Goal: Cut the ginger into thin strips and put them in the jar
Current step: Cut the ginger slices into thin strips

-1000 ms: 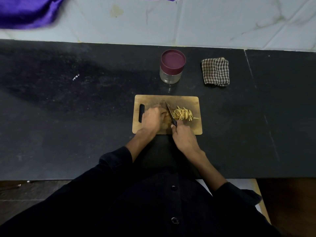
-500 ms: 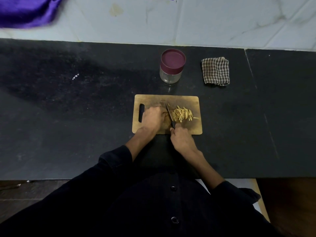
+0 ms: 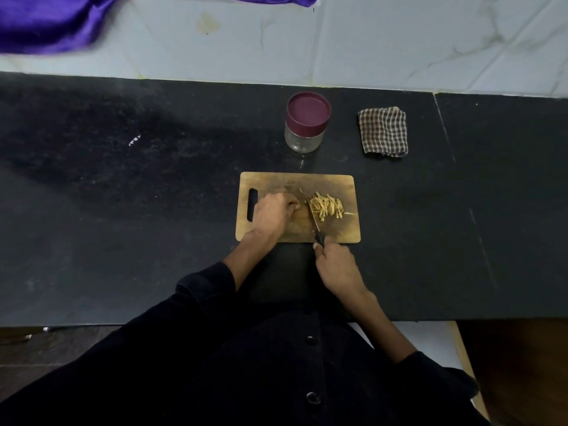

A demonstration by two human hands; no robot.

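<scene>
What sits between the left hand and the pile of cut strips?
In the head view, only the knife blade stands between the left hand and the ginger strips.

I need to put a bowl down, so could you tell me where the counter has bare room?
Bare counter left of the cutting board, and right of it below the checked cloth. Crowded: the board, with both hands, knife and ginger strips; the jar stands just behind.

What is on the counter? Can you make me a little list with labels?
board: wooden cutting board on the black counter
ginger strips: pile on the board
knife: held by the right hand, blade beside the pile
left hand: curled on the board
jar: behind the board, maroon lid on
cloth: checked, right of the jar
</scene>
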